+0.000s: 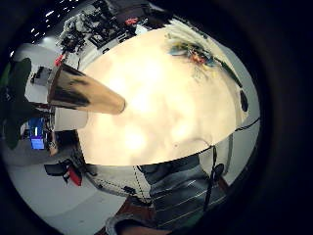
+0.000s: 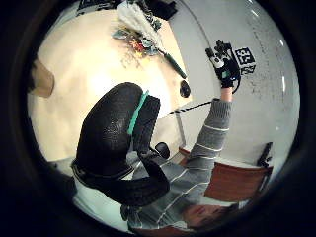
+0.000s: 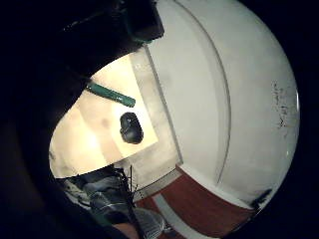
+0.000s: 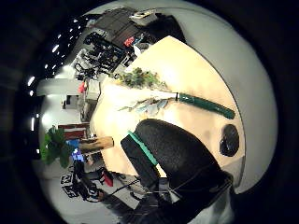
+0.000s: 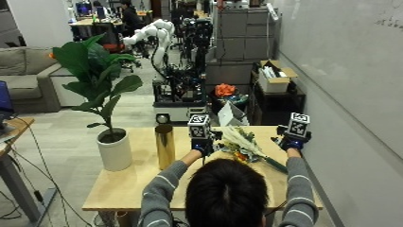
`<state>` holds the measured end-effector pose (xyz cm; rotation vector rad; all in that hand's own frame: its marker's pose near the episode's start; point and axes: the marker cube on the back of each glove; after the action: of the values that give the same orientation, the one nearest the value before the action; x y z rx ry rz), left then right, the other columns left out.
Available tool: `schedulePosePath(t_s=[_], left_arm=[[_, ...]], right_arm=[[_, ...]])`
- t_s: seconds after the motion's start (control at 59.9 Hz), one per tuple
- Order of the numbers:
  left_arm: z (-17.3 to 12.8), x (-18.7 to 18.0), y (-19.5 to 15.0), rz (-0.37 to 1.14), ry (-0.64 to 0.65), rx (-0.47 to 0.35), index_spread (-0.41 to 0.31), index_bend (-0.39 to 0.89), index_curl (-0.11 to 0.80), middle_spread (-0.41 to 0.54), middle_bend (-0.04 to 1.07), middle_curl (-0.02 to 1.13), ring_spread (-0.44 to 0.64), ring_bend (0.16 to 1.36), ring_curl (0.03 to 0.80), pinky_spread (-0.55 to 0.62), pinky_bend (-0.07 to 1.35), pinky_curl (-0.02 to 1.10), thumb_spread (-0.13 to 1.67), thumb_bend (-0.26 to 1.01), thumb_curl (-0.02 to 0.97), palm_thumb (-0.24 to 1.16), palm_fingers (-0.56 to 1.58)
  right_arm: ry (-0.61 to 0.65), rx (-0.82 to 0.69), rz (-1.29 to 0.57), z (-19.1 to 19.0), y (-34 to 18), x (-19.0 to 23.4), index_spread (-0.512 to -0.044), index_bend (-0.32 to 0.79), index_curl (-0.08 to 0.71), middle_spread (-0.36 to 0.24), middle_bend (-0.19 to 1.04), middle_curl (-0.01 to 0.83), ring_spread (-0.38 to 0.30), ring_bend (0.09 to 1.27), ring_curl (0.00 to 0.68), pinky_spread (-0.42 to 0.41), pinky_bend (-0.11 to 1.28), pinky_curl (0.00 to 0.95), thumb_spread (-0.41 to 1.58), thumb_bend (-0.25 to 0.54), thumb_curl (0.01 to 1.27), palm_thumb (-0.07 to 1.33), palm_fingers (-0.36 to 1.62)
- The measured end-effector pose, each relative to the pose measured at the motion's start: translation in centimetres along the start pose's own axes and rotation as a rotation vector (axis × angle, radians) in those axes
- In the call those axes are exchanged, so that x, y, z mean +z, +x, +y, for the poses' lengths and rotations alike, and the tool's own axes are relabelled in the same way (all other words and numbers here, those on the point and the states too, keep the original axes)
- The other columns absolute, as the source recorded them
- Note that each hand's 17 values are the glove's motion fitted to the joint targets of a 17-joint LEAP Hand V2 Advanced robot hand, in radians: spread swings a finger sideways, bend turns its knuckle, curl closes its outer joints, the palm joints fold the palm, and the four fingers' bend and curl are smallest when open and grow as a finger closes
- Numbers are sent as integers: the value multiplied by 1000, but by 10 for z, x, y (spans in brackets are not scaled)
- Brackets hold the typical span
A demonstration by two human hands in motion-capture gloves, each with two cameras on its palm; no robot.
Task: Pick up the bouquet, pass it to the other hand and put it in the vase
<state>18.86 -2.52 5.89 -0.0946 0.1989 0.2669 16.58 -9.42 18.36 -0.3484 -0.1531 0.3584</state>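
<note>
Step in hand, as I judge it: the pick-up. Nothing lifted yet; both hands raised above the worktop (image 5: 126, 191), neither touching anything.

Doing it well: take the bouquet by its green wrapped stem (image 4: 205, 105), not by the flower heads, so the blooms stay free and the stem end is left clear for the other hand at the pass. Whichever hand lifts should grip high or low on the stem, leaving bare stem for the second hand. A grasp on the feathery pale fronds would likely crush or shed them.

Near: right hand (image 5: 291, 140) held up at the right edge of the worktop, above and beside the stem end. Its palm view shows a thumb (image 4: 175, 149) loosely extended, holding nothing; fingers read as relaxed. A small dark oval object (image 4: 229, 139) lies on the worktop near the stem's tip.

Middle: left hand (image 5: 201, 144) raised just left of the bouquet's head, thumb (image 2: 116, 133) relaxed, nothing in it.

Bouquet (image 5: 242, 144) lies flat on the worktop between the 2 hands, blooms toward the far side, stem pointing at the near right corner.

Farther left: gold vase (image 5: 165, 146) upright on the worktop, well apart from the bouquet, on the left hand's side. Beyond it, a potted plant (image 5: 113, 142) in a white pot.
</note>
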Motion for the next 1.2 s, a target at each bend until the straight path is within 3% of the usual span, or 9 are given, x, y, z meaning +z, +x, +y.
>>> schedulePosePath(t_s=[0.05,0.217,0.451,0.551,0.818,0.902,1.002,1.085,1.202], left_arm=[[-9,7,-4,10,-20,-1,11,129,254,212,177,357,308,579,316,380,416,363,1139,-21,292,219,169],[-14,11,-7,30,-52,-29,11,136,259,226,183,351,320,590,312,383,420,361,1137,-21,293,219,160],[-19,5,-10,16,-28,-40,11,134,259,233,189,351,327,597,307,386,424,356,1137,-21,293,219,153],[-16,4,-10,8,-39,-47,11,130,259,236,185,350,328,603,306,387,429,356,1137,-21,293,219,147],[0,-5,-13,-17,-39,-110,19,119,240,259,193,354,338,627,304,387,461,358,1137,-21,294,218,119],[-23,14,-19,41,-55,-64,19,121,238,261,193,355,339,631,302,386,465,357,1137,-21,294,218,117],[5,-4,-8,61,-92,-64,19,124,238,262,195,357,342,628,299,386,470,356,1137,-21,294,218,113],[-22,16,-22,34,-69,-62,20,124,238,267,195,359,343,629,297,386,472,355,1137,-21,294,218,113],[-1,-1,-12,49,-77,-75,20,125,236,273,194,358,343,635,296,387,474,352,1137,-21,294,218,108]], right_arm=[[112,13,13,7,4,1,-333,79,109,109,205,354,191,583,312,335,764,384,1072,-25,238,248,121],[135,31,24,6,12,22,-335,76,100,109,216,357,192,607,315,333,789,381,1056,-25,250,246,119],[-82,167,63,6,29,66,-336,74,89,94,246,364,180,634,317,323,808,375,1033,-24,263,247,129],[81,-9,23,-27,28,74,-336,75,87,87,260,366,176,637,316,322,811,373,1031,-22,267,262,128],[50,26,-25,-42,40,106,-346,85,91,50,277,366,159,638,313,316,799,362,1033,-23,275,287,126],[73,-17,-44,-50,36,115,-349,90,96,41,285,367,151,625,309,310,792,359,1039,-21,278,303,129],[48,-5,-15,-52,34,127,-354,97,102,31,295,368,143,624,308,298,759,350,1040,-20,279,315,127],[59,9,20,-55,31,134,-361,119,116,15,297,369,133,617,306,281,715,340,1040,-17,283,334,133],[59,32,89,-59,30,144,-361,138,146,-2,279,363,118,581,298,262,674,330,1034,-16,288,372,163]])
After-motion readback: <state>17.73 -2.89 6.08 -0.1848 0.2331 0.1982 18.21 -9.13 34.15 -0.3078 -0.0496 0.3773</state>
